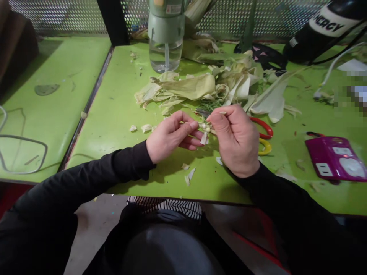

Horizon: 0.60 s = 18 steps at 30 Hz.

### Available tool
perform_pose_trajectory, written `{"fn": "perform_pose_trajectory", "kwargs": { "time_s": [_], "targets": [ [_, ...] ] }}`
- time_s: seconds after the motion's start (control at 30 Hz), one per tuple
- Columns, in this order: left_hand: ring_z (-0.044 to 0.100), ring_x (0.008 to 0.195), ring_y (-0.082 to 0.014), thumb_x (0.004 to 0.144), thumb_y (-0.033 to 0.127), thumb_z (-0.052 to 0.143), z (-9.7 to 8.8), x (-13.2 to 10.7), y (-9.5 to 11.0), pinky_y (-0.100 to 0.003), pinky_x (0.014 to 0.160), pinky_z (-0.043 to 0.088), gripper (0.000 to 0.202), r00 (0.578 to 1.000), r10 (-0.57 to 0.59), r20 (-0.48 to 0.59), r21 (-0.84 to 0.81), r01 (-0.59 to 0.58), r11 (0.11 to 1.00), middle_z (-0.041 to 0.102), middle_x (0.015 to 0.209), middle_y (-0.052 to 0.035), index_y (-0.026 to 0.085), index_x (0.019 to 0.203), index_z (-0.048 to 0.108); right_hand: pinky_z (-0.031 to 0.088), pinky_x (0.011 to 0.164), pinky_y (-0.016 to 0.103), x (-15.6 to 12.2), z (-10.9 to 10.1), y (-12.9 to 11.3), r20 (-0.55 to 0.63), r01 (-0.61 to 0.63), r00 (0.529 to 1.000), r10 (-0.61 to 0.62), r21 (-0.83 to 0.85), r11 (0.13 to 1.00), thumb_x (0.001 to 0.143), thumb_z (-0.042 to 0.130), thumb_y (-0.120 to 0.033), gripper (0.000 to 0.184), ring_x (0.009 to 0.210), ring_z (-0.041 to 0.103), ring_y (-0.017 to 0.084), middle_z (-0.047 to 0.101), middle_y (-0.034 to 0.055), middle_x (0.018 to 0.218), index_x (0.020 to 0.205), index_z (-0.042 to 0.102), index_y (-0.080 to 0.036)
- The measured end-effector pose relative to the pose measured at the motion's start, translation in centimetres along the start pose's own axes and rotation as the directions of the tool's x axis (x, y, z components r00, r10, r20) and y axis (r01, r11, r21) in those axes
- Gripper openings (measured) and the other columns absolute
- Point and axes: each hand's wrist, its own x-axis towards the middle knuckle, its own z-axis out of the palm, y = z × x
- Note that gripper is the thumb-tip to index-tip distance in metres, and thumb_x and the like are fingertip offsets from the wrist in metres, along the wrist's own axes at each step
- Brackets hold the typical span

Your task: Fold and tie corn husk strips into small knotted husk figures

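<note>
Between my two hands is a small knotted bundle of pale corn husk strips (204,130), with a loose flap hanging down. My left hand (177,131) pinches its left end between thumb and forefinger, the other fingers spread below. My right hand (236,137) is curled closed at the right end, thumb against forefinger, and a bit of pale husk pokes out above the thumb. Behind the right hand lie scissors with red and yellow handles (264,147), partly hidden by that hand. A heap of dry corn husks (189,87) spreads just beyond both hands.
A green-topped water bottle (166,38) stands behind the husks. A black bottle (323,32) leans at the back right. On the right lie a purple device (335,158) and a white cable (329,72). Glasses (23,152) rest at the left. Husk scraps (189,176) litter the front.
</note>
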Motion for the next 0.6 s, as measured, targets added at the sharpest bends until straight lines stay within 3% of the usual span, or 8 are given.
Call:
{"fn": "perform_pose_trajectory", "kwargs": {
  "time_s": [0.1,0.2,0.27,0.33,0.4,0.47,0.5,0.6],
  "targets": [
    [0.07,0.064,-0.0067,0.097,0.018,0.057,-0.5,0.3,-0.2,-0.018,0.065,0.057,0.013,0.998,0.007,0.059,0.0,-0.007,1.0,0.071,0.074,0.0016,0.017,0.087,0.048,0.042,0.05,0.026,0.5,-0.3,0.2,0.142,-0.063,0.989,0.048,0.107,0.992,0.098,0.056,-0.042,0.024,0.055,0.051,0.01,0.057,-0.0029,0.067,0.085,0.06,-0.023],
    [0.071,0.067,-0.0085,0.091,0.018,0.065,-1.0,0.5,-0.1,-0.019,0.066,0.057,0.012,0.99,-0.015,0.139,0.002,0.015,1.0,0.073,0.076,0.0,0.016,0.094,0.053,0.04,0.044,0.025,0.9,-0.6,0.6,0.301,-0.18,0.948,0.103,0.238,0.955,0.095,0.061,-0.045,0.021,0.048,0.05,0.01,0.056,-0.006,0.062,0.099,0.059,-0.024],
    [0.072,0.069,-0.0101,0.088,0.018,0.069,-1.2,0.6,-0.1,-0.021,0.066,0.057,0.02,0.988,-0.016,0.153,0.002,0.016,1.0,0.075,0.078,-0.0004,0.016,0.102,0.055,0.041,0.044,0.026,1.1,-0.7,0.9,0.337,-0.207,0.936,0.099,0.304,0.93,0.095,0.062,-0.044,0.026,0.047,0.051,0.011,0.056,-0.0075,0.06,0.112,0.055,-0.025],
    [0.073,0.07,-0.0111,0.086,0.017,0.072,-1.2,0.6,-0.1,-0.022,0.068,0.058,0.03,0.989,0.01,0.146,0.001,-0.01,1.0,0.075,0.078,0.0003,0.017,0.111,0.055,0.045,0.048,0.027,1.3,-0.8,1.1,0.278,-0.165,0.958,0.074,0.321,0.932,0.093,0.066,-0.041,0.03,0.054,0.055,0.012,0.061,-0.0052,0.069,0.115,0.052,-0.026],
    [0.074,0.073,-0.0116,0.085,0.017,0.073,-1.2,0.7,-0.3,-0.023,0.07,0.058,0.034,0.991,0.055,0.122,-0.012,-0.054,0.998,0.076,0.081,0.0004,0.018,0.115,0.056,0.046,0.052,0.028,1.3,-1.0,0.9,0.081,-0.051,0.996,0.031,0.268,0.962,0.091,0.07,-0.036,0.025,0.061,0.056,0.012,0.063,-0.0019,0.079,0.107,0.053,-0.026],
    [0.074,0.079,-0.0117,0.086,0.018,0.072,-1.2,0.8,-0.5,-0.023,0.073,0.058,0.029,0.991,0.118,0.066,-0.038,-0.115,0.993,0.076,0.086,0.0001,0.018,0.111,0.059,0.042,0.05,0.026,1.1,-1.0,0.6,-0.079,0.054,0.996,-0.044,0.131,0.99,0.093,0.067,-0.031,0.014,0.059,0.051,0.011,0.058,-0.0023,0.075,0.09,0.055,-0.024],
    [0.074,0.082,-0.0117,0.086,0.018,0.072,-1.3,0.9,-0.7,-0.023,0.075,0.058,0.025,0.987,0.159,0.03,-0.052,-0.158,0.986,0.076,0.089,0.0002,0.018,0.108,0.06,0.038,0.048,0.026,1.0,-1.0,0.4,-0.065,0.088,0.994,-0.084,0.055,0.995,0.095,0.064,-0.029,0.016,0.056,0.047,0.01,0.055,-0.003,0.07,0.083,0.055,-0.023],
    [0.073,0.09,-0.0116,0.084,0.015,0.074,-1.3,1.3,-1.2,-0.024,0.084,0.057,0.021,0.962,0.267,-0.052,-0.103,-0.271,0.957,0.075,0.093,0.0011,0.018,0.101,0.062,0.037,0.049,0.027,0.4,-0.6,0.0,0.189,0.139,0.975,-0.117,-0.105,0.985,0.096,0.061,-0.033,0.023,0.055,0.05,0.011,0.061,-0.0007,0.067,0.077,0.06,-0.02]
  ]
}}
